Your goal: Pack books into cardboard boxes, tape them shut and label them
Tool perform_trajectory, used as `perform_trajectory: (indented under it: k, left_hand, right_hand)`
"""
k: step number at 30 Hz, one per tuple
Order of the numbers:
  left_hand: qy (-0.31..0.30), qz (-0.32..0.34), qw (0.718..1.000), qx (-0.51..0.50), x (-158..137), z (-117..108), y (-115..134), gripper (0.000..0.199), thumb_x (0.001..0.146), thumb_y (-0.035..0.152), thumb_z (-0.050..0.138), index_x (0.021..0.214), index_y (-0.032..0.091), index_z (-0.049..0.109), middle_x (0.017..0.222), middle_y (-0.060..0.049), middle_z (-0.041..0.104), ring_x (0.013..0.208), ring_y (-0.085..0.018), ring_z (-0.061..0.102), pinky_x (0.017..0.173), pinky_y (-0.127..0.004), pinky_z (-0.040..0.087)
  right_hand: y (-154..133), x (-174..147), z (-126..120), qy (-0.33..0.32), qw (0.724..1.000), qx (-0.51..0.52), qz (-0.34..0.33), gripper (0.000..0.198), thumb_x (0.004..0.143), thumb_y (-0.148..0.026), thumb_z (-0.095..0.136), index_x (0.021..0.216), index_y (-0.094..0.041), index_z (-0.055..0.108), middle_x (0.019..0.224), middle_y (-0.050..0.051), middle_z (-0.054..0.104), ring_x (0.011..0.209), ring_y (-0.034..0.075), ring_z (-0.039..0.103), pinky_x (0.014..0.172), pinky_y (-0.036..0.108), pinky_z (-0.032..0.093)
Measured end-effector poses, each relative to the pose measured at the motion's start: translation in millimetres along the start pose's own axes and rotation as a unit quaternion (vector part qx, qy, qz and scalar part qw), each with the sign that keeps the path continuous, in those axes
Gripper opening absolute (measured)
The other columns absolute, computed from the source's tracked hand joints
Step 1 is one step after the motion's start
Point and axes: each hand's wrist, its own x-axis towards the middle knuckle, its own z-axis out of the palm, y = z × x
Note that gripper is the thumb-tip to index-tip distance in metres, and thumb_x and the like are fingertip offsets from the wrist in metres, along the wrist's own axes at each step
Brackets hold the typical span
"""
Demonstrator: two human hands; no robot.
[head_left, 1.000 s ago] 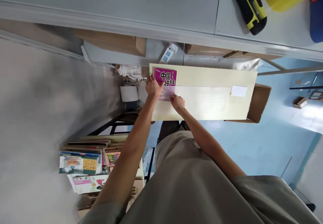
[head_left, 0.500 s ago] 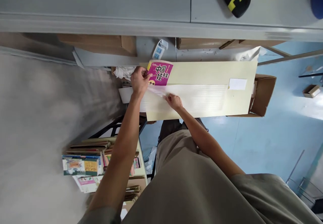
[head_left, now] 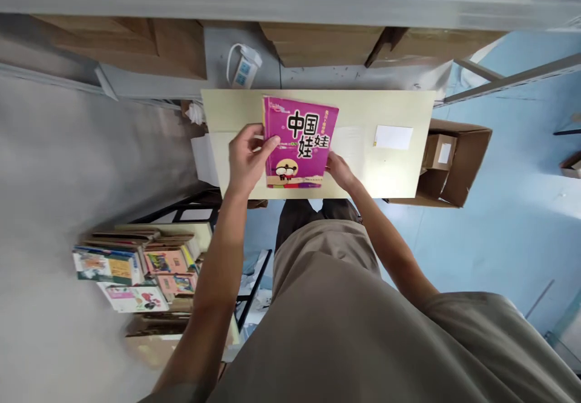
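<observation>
A purple book (head_left: 302, 143) with large Chinese characters and cartoon figures on its cover is held up over the cream board (head_left: 399, 173). My left hand (head_left: 249, 155) grips its left edge, thumb on the front cover and fingers behind. At the lower right edge of the book, my right hand (head_left: 339, 170) has its fingers partly hidden behind the cover and seems to hold that side. Behind the book, a sheet of clear or white film (head_left: 351, 149) lies on the board. Right of it is a small white card (head_left: 393, 137).
A white power strip (head_left: 245, 71) lies on the shelf behind the board, beside cardboard boxes (head_left: 322, 46). An open carton (head_left: 472, 161) stands at the right. Stacked books (head_left: 106, 264) fill a rack at lower left. A grey table edge (head_left: 272, 3) crosses the top.
The book's cover now faces up whole and nearer the camera; before, its lower part was covered by film. My right hand moved from the film to the book's right edge. The view shifted.
</observation>
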Motion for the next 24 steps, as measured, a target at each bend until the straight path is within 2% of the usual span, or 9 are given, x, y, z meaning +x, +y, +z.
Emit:
perform_trajectory:
  k: [2,5,7,9,11,15,20,22,24]
  left_hand:
    - [-0.025,-0.083,0.993,-0.078,-0.9,44.4,-37.1,0.048,0.097,0.061,0.093,0.12,0.022,0.078,0.119,-0.009,0.084,0.104,-0.024,0.082,0.093,-0.038,0.071]
    - [-0.01,-0.212,0.97,-0.118,-1.7,105.0,-84.8,0.049,0.084,0.054,0.103,0.108,0.02,0.078,0.111,-0.01,0.085,0.102,-0.024,0.082,0.093,-0.039,0.069]
    - [0.027,-0.271,0.957,-0.103,-2.9,132.2,-103.0,0.048,0.08,0.052,0.104,0.101,0.02,0.076,0.106,-0.009,0.084,0.102,-0.025,0.081,0.092,-0.039,0.067]
    - [0.055,-0.282,0.953,-0.094,-3.9,146.0,-111.3,0.045,0.08,0.051,0.103,0.1,0.02,0.075,0.104,-0.009,0.084,0.103,-0.025,0.08,0.094,-0.038,0.065]
    - [0.065,-0.265,0.957,-0.096,-3.6,148.2,-113.7,0.042,0.083,0.05,0.1,0.101,0.021,0.075,0.106,-0.009,0.085,0.104,-0.025,0.079,0.094,-0.038,0.064]
    - [0.086,-0.245,0.963,-0.077,1.5,134.3,-115.6,0.036,0.088,0.047,0.097,0.102,0.022,0.074,0.106,-0.009,0.084,0.103,-0.024,0.077,0.091,-0.035,0.062]
    - [0.098,-0.268,0.957,-0.054,8.9,120.0,-123.6,0.025,0.09,0.032,0.094,0.102,0.021,0.074,0.105,-0.008,0.082,0.098,-0.021,0.076,0.091,-0.033,0.061]
    - [0.095,-0.274,0.956,-0.049,10.4,119.3,-127.8,0.017,0.092,0.026,0.088,0.102,0.019,0.076,0.105,-0.009,0.083,0.095,-0.021,0.075,0.091,-0.033,0.062]
    - [0.09,-0.259,0.961,-0.023,10.9,119.9,-131.5,0.011,0.095,0.024,0.083,0.103,0.018,0.076,0.104,-0.009,0.084,0.095,-0.022,0.076,0.091,-0.034,0.063]
  right_hand:
    - [6.7,-19.6,-33.8,0.002,1.0,0.007,-0.011,0.093,0.106,-0.105,0.043,0.139,-0.027,0.081,0.134,0.015,0.09,0.134,0.037,0.082,0.117,0.056,0.067]
    - [25.2,-22.6,-57.0,0.039,0.999,0.008,-0.019,0.081,0.098,-0.1,0.069,0.125,-0.025,0.082,0.132,0.015,0.09,0.13,0.037,0.083,0.116,0.055,0.069]
    - [39.2,-13.0,-62.1,0.073,0.997,-0.012,-0.011,0.066,0.094,-0.089,0.081,0.114,-0.026,0.08,0.131,0.015,0.09,0.127,0.035,0.084,0.114,0.053,0.07]
    - [50.4,-3.2,-65.2,0.088,0.995,-0.045,-0.008,0.051,0.099,-0.076,0.079,0.112,-0.027,0.078,0.131,0.015,0.09,0.124,0.034,0.086,0.112,0.051,0.07]
    - [57.4,1.9,-68.1,0.087,0.993,-0.084,-0.019,0.04,0.106,-0.066,0.071,0.115,-0.028,0.077,0.13,0.014,0.09,0.121,0.032,0.086,0.111,0.051,0.07]
    - [61.1,1.0,-69.7,0.098,0.986,-0.135,-0.025,0.029,0.114,-0.052,0.056,0.116,-0.029,0.073,0.121,0.01,0.09,0.112,0.027,0.086,0.112,0.047,0.068]
    - [54.9,-5.3,-73.0,0.098,0.979,-0.176,-0.026,0.027,0.115,-0.047,0.055,0.119,-0.027,0.073,0.119,0.011,0.089,0.108,0.027,0.085,0.111,0.046,0.067]
    - [49.9,-11.5,-81.2,0.137,0.964,-0.222,-0.041,0.028,0.115,-0.045,0.055,0.123,-0.025,0.074,0.128,0.016,0.087,0.113,0.03,0.084,0.111,0.047,0.066]
    - [44.3,-18.4,-90.9,0.21,0.937,-0.273,-0.049,0.032,0.116,-0.043,0.054,0.132,-0.022,0.072,0.143,0.022,0.082,0.121,0.031,0.082,0.111,0.047,0.066]
